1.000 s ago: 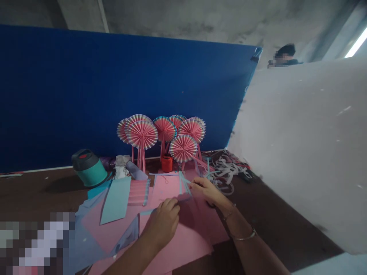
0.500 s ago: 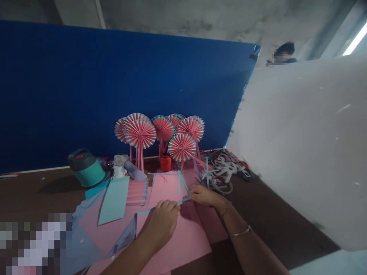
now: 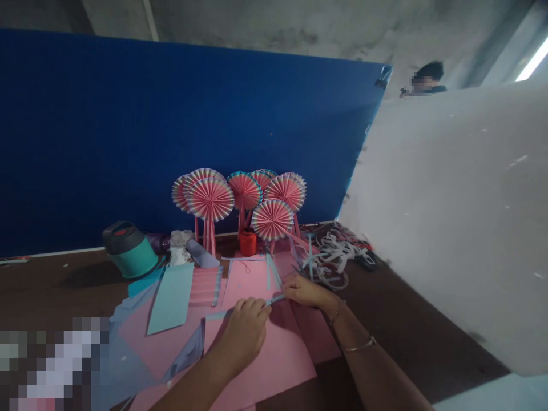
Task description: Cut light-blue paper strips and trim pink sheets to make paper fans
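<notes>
A narrow light-blue strip [image 3: 274,299] runs along the top edge of a pink paper sheet [image 3: 282,348]. My left hand [image 3: 248,328] lies over the strip's middle with its fingers curled and pressed together on it. At the strip's right end, my right hand [image 3: 306,291] pinches it between closed fingers. Past my hands lies another pink sheet [image 3: 246,279] with thin light-blue strips [image 3: 273,271] near its right side. Left of it are a pleated pink paper [image 3: 204,287] and a pale blue card [image 3: 171,297].
Pink pleated paper fans [image 3: 210,200] stand by a blue partition [image 3: 192,114], with a red container [image 3: 247,243] among them. A teal and black container [image 3: 131,251] sits at left. Tangled white strips [image 3: 338,251] lie at right before a white panel [image 3: 449,217]. A person [image 3: 428,77] is behind it.
The view has shifted very slightly. Both hands stay on the strip in nearly the same places.
</notes>
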{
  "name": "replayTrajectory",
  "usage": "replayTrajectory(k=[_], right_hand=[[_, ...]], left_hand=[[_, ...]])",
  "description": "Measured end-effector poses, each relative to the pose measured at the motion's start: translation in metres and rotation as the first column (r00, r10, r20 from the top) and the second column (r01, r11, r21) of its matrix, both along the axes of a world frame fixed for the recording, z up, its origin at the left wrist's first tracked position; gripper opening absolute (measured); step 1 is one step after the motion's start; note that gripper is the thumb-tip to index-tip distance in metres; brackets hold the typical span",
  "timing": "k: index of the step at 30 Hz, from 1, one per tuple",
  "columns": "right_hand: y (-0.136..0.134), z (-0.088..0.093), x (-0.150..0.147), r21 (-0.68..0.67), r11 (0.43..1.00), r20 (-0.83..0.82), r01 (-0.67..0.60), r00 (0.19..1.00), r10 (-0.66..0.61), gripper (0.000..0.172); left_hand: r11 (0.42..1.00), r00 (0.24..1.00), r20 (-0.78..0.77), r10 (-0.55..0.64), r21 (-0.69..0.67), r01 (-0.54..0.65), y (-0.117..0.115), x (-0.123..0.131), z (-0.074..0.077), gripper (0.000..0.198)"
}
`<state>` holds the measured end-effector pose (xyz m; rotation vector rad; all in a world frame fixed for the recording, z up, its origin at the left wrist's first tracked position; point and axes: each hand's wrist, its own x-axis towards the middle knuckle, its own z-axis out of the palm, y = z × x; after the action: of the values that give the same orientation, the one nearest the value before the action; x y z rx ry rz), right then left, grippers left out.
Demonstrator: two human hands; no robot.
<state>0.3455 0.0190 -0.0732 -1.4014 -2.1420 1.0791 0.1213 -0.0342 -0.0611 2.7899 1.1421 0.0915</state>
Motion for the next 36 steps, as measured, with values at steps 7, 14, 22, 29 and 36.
replayTrajectory(k=[7,14,22,29,36], right_hand=[[-0.0001,0.0003,0.0002,0.013,1.0,0.012,-0.017,1.0,0.016,0.026],[0.0,0.0005,-0.0023,0.049,0.999,0.017,-0.023,1.0,0.022,0.031],[-0.0025,0.0047,-0.0014,-0.002,1.0,-0.005,-0.002,1.0,0.002,0.028],[-0.0025,0.006,-0.0033,-0.005,1.0,0.0,-0.003,1.0,0.003,0.025],[-0.0031,0.0081,-0.0047,0.016,1.0,0.013,-0.01,1.0,0.01,0.03]], left_hand=[[1.0,1.0,0.003,0.0,0.02,0.0,-0.0011,0.0008,0.0023,0.038],[1.0,1.0,0.005,-0.002,0.012,0.002,-0.0005,0.0006,-0.0002,0.038],[1.0,1.0,0.013,-0.007,0.013,0.006,-0.001,0.0,0.0017,0.038],[1.0,1.0,0.01,-0.01,0.023,0.009,-0.0002,0.0001,0.0002,0.037],[1.0,1.0,-0.004,-0.009,0.009,0.009,-0.0001,0.0007,0.0022,0.036]])
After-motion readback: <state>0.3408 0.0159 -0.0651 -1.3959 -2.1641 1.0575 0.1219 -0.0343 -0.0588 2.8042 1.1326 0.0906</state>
